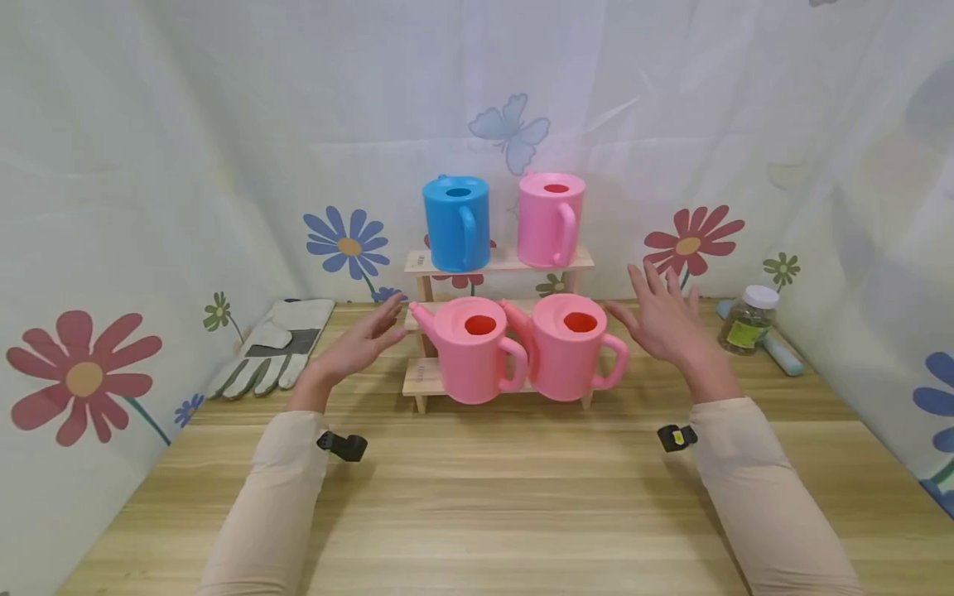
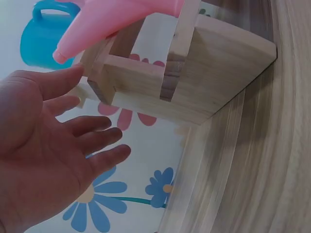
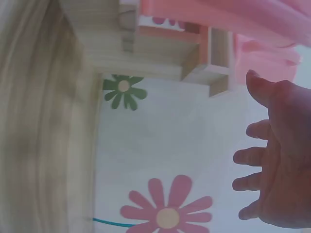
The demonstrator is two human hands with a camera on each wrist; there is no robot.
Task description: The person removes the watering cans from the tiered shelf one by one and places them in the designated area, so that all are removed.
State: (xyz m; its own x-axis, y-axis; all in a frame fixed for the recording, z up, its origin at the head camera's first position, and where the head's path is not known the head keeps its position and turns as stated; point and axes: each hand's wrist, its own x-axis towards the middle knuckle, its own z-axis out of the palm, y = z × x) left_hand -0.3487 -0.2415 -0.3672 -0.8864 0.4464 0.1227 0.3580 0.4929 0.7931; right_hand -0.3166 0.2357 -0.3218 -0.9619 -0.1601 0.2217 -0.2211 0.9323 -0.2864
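Watering cans, four, are arranged on a wooden stand [image 1: 503, 260] at the centre of the head view. On its lowest step are set a front-left pink can [image 1: 471, 360] and a front-right pink can [image 1: 564, 358], upright, spouts turned to frame left, handles to the right; whether the two touch cannot be told. On the top shelf are placed a blue can [image 1: 440, 225], left, and a rear pink can [image 1: 535, 225], right, both upright.

Left hand [image 1: 356, 343]: held just beside the front-left spout, fingers extended, nothing gripped. Right hand [image 1: 665, 321]: raised beside the front-right handle, fingers spread, nothing gripped. Black straps [image 1: 343, 446] are seen at both wrists, next to beige sleeves [image 1: 768, 488].

A white-and-grey glove [image 1: 277, 343] is laid at centre left. At centre right are found a jar [image 1: 748, 319], white-lidded and green-labelled, and a pale blue object [image 1: 784, 356] beside it. All is carried on a wood-grain surface [image 1: 492, 497], backed by a white curtain [image 1: 358, 99] printed with flowers and a butterfly.
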